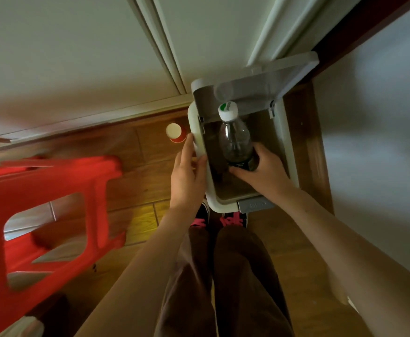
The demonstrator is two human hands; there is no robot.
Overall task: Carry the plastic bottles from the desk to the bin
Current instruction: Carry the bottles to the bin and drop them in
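Bottle [235, 139] in right hand [264, 173] inside open bin [292, 152] rim.

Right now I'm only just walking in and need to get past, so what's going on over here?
A person stands at a small white bin on the wooden floor, lid up. The right hand grips a clear plastic bottle with a white cap by its lower end and holds it over the opening, not yet released. The left hand rests on the bin's left rim. A red cup sits on the floor beside the bin, a red stool further left.
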